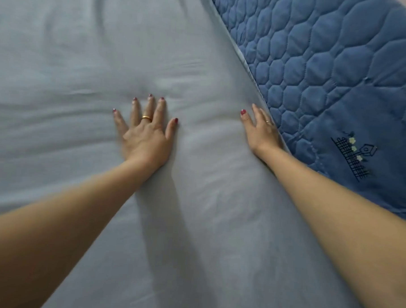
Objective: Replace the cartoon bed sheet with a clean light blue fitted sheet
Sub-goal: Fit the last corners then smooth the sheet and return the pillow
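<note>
Now, left hand (145,137): your fingers released, flat, pinning light blue fitted sheet (61,77).
Right hand (262,130): unclenched, tucking sheet's 3 o'clock edge against quilted headboard (329,66).

I can read no words, numbers or brand marks anywhere here. The only sign is an embroidered fence-and-birdhouse motif (353,154) on the dark blue quilted cover (329,66), at right.

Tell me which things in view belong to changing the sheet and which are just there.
Part of the job:
light blue fitted sheet, spread over the bed
left hand, flat on it
right hand, pressing along its edge

Just there:
dark blue quilted cover beside the sheet
its embroidered motif
</note>
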